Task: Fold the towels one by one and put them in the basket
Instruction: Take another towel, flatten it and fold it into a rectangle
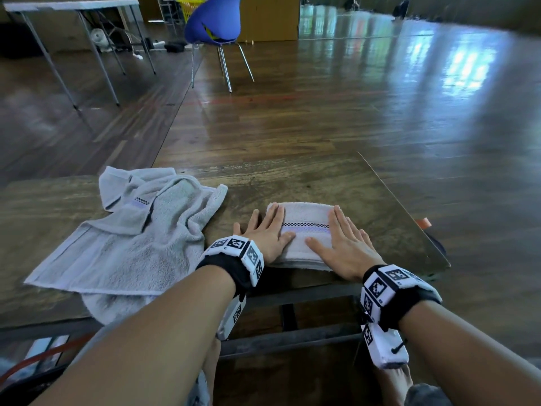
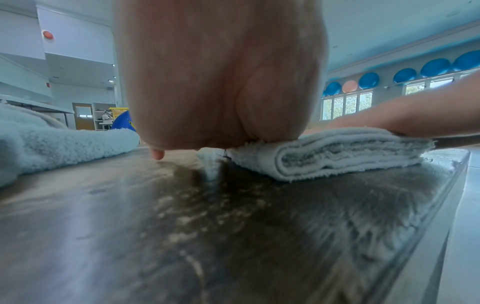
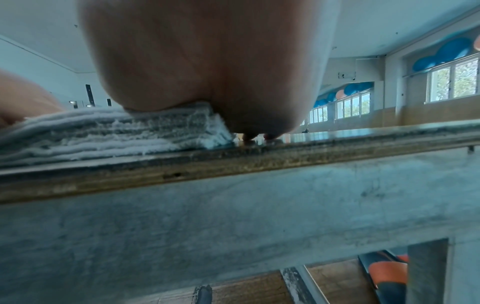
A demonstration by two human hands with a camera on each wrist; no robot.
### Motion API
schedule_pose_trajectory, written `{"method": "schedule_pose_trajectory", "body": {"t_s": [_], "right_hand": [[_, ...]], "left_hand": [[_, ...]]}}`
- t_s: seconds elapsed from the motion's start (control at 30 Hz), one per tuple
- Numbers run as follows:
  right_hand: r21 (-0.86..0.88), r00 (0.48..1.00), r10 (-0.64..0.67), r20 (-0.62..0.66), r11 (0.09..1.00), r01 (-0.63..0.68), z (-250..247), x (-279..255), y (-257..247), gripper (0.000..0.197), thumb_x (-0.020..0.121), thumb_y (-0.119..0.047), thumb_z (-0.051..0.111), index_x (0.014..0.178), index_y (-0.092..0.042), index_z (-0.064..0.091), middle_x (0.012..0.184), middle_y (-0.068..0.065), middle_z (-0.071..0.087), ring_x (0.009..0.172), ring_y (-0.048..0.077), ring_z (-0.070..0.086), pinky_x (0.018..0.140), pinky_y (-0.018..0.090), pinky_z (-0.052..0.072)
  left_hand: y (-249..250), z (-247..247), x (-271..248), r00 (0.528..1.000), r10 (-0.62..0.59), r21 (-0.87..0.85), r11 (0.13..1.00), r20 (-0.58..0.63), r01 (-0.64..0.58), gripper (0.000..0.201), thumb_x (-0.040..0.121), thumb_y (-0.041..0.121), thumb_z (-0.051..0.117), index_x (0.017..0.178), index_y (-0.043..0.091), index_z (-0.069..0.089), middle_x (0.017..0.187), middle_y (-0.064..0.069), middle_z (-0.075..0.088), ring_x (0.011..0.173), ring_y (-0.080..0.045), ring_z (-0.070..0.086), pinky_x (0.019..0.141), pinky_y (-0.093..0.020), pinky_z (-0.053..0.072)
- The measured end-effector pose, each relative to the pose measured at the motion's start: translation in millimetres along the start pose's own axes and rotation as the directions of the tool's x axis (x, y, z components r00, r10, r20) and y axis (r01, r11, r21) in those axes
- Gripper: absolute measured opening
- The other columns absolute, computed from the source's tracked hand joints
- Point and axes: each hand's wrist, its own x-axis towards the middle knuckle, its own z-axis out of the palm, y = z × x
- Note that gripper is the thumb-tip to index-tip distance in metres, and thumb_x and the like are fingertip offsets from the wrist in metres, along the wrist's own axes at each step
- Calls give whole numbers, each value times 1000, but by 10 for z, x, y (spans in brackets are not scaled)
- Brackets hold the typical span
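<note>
A folded grey towel with a checkered stripe lies on the wooden table, near its front edge. My left hand lies flat on the towel's left end and my right hand lies flat on its right end, fingers straight. The left wrist view shows the towel's stacked layers under the heel of my left hand. In the right wrist view the towel sits under my right hand. A second grey towel lies crumpled to the left. I see no basket close by.
The table's right edge is close to my right hand. A blue chair and a white folding table stand on the wood floor beyond. Something orange and black sits below the table at the right.
</note>
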Motion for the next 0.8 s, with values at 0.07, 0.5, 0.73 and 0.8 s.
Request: {"method": "schedule_pose_trajectory", "body": {"t_s": [0.07,0.5,0.73,0.8], "right_hand": [[-1,1000,8,-9,1000,-8,10,-34,-16,98,88,-79,24,158,-24,-17,165,-12,-23,154,12,-12,125,42,-3],[-20,999,25,30,999,-25,127,-351,-137,97,91,-77,22,157,-21,-21,164,-9,-28,154,21,-18,123,48,-8],[183,998,40,-52,983,-30,61,-499,-394,78,97,-66,22,159,-28,-8,167,-5,-15,154,34,2,124,52,6],[355,993,80,-84,934,-45,-27,-538,-493,79,96,-69,25,158,-31,-7,167,3,-6,151,40,15,120,52,17]], "left_hand": [[-5,3,-33,1000,-9,-12,1000,-8,9,68,99,62,16,152,38,-19,159,23,-25,151,-19,-18,116,-58,-9],[241,-62,-227,909,-216,-156,973,-356,170,56,87,57,56,108,5,63,128,-17,55,122,-33,50,100,-45,44],[256,-278,-478,909,-165,-551,831,-382,-80,30,86,34,68,90,8,54,85,-4,58,80,-22,56,66,-31,39],[248,-379,-604,908,-128,-618,769,-400,-164,27,85,32,70,83,12,53,75,0,55,68,-17,55,61,-28,39]]}}
